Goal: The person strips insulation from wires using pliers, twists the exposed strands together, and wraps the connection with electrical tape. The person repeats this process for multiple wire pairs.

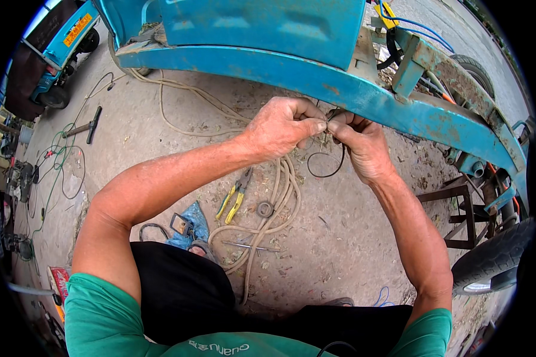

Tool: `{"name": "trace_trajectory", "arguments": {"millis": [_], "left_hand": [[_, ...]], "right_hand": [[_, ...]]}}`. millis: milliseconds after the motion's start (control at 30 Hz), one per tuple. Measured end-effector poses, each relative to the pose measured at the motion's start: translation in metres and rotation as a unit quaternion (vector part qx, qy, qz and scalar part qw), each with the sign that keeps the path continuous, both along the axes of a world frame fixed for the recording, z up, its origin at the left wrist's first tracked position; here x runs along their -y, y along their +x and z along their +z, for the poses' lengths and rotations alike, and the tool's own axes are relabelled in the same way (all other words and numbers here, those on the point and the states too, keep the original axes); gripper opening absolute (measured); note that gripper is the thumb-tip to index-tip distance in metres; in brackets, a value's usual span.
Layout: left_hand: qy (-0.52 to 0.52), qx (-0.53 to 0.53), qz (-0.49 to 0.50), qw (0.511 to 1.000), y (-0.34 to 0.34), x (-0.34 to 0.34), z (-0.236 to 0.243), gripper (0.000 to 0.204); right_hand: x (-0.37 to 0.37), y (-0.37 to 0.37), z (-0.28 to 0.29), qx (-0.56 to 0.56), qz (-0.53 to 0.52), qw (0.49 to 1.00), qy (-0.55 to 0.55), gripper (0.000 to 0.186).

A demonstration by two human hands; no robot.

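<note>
My left hand (pixel 283 124) and my right hand (pixel 363 143) meet fingertip to fingertip just below the blue metal frame rail (pixel 315 83) of a vehicle. Both pinch a thin black wire (pixel 330 172) that hangs in a small loop beneath them. The wire's ends are hidden between my fingers. On the ground below my hands lie yellow-handled pliers (pixel 233 199), a small grey round ring (pixel 265 209) and a coiled beige rope (pixel 280 196).
A black tyre (pixel 488 262) and a rusty metal stand (pixel 458 214) sit at the right. A hammer (pixel 89 125) lies at the left near green wires (pixel 56 172). A blue cloth with a small black device (pixel 187 226) rests near my knee. Another blue vehicle (pixel 59 53) stands far left.
</note>
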State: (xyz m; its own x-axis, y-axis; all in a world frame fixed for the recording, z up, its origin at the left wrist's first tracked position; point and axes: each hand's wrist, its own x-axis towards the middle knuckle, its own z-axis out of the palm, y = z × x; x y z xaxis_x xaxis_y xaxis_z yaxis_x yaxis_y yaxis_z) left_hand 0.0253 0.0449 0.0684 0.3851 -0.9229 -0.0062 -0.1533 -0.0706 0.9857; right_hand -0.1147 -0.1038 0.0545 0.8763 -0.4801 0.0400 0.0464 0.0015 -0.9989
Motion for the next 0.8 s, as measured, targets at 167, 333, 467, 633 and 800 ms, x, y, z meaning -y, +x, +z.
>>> {"name": "trace_trajectory", "arguments": {"millis": [167, 333, 467, 633, 800], "left_hand": [[-0.001, 0.028, 0.002, 1.0, 0.0014, 0.0017, -0.0017, 0.028], [0.005, 0.053, -0.004, 0.999, 0.0045, 0.0009, -0.0027, 0.03], [-0.007, 0.062, -0.017, 0.998, 0.0044, 0.0022, -0.0014, 0.03], [0.003, 0.08, -0.02, 0.997, 0.0055, 0.0023, -0.0018, 0.031], [0.018, 0.066, -0.009, 0.998, 0.0035, 0.0038, 0.0034, 0.031]], "right_hand": [[-0.0004, -0.0001, 0.0006, -0.002, -0.006, 1.0, 0.012, 0.01], [-0.0032, 0.0018, 0.0038, -0.008, -0.012, 1.0, 0.014, 0.01], [0.0001, 0.0019, 0.0007, 0.001, -0.01, 1.0, 0.013, 0.009], [-0.002, 0.0028, 0.0007, -0.006, -0.03, 0.999, 0.009, 0.007], [-0.0035, 0.0067, 0.0006, 0.005, -0.054, 0.998, -0.02, 0.008]]}}
